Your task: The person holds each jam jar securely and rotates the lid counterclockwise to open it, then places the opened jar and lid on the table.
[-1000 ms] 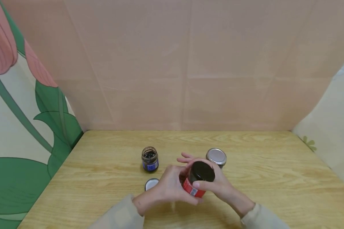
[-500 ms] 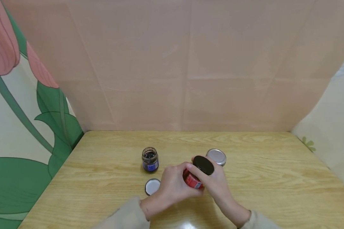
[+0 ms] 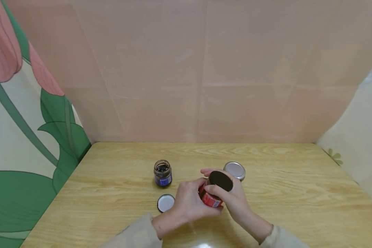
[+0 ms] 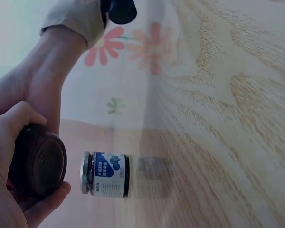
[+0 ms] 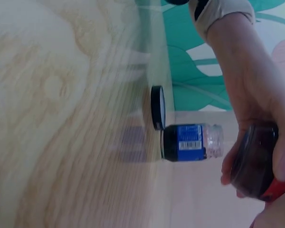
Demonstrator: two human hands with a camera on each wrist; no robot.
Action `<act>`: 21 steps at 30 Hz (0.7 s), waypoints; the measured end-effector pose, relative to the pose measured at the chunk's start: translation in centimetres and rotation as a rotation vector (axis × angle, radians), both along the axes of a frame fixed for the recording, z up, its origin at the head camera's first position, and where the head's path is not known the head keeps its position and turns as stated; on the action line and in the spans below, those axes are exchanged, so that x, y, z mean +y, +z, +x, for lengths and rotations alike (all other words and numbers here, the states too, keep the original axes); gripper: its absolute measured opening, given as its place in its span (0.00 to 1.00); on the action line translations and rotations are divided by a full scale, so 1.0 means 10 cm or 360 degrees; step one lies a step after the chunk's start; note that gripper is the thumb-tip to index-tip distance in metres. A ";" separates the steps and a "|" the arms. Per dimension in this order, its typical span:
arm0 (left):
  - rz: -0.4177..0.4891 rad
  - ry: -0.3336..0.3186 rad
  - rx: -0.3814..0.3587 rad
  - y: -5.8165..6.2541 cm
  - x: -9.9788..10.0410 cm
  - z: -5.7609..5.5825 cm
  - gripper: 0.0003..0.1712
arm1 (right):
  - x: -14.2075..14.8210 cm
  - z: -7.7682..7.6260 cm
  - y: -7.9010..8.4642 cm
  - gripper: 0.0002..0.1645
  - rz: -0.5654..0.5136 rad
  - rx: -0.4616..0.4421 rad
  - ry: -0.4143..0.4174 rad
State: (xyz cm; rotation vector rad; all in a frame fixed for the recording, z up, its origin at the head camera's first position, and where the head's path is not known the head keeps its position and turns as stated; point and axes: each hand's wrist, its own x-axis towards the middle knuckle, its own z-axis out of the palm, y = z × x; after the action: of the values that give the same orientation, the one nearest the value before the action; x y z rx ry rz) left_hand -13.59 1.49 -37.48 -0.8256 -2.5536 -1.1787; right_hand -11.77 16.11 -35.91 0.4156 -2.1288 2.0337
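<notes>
A jar (image 3: 211,200) with a red label and a black top is held up over the table between both hands. My left hand (image 3: 189,201) grips its lower body from the left side. Curled round the upper part is my right hand (image 3: 235,198), its thumb across the front just below the black top. The jar leans in the head view. In the left wrist view the dark round end of the jar (image 4: 40,164) shows raised lettering. Part of the red label is hidden behind the fingers.
An open jar (image 3: 163,174) with a blue label and dark contents stands left of the hands. Nearer lies a lid (image 3: 166,203), pale inside facing up. Behind the right hand stands a closed jar with a silver lid (image 3: 234,170), its white-and-blue label (image 4: 109,175) visible from the left wrist.
My right hand twists on the upper jar: its thumb swung up toward the left hand, then came back down to the right. The left hand shifted slightly right, uncovering more of the loose lid.
</notes>
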 end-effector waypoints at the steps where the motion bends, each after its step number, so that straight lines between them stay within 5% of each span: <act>1: 0.0010 -0.0020 -0.0017 0.00 0.00 0.00 0.21 | 0.01 0.00 -0.01 0.18 -0.0007 0.0015 0.0026; 8: 0.0178 -0.0282 -0.0261 -0.02 -0.03 -0.05 0.23 | 0.12 -0.03 -0.03 0.19 -0.0143 0.0039 0.0342; 11: 0.0361 -0.0657 -0.0598 -0.02 -0.05 -0.03 0.22 | 0.17 -0.07 -0.01 0.19 -0.0167 0.0171 0.0666; 15: 0.0519 -0.0983 -0.0811 -0.02 -0.04 0.06 0.22 | 0.24 -0.11 0.16 0.22 -0.0059 0.0349 0.1081; 18: 0.0536 -0.0941 -0.0677 0.03 -0.03 0.07 0.22 | 0.28 -0.13 0.28 0.24 -0.0035 0.0309 0.1236; 21: 0.0568 -0.0888 -0.0691 0.10 -0.05 0.04 0.22 | 0.30 -0.16 0.31 0.29 -0.0122 0.0161 0.1356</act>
State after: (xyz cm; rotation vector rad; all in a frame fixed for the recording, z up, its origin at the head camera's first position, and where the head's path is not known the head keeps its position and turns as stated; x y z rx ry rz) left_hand -13.21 0.96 -36.52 -1.3574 -2.3475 -2.1090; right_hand -13.37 19.16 -32.83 1.5893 -1.9762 2.3725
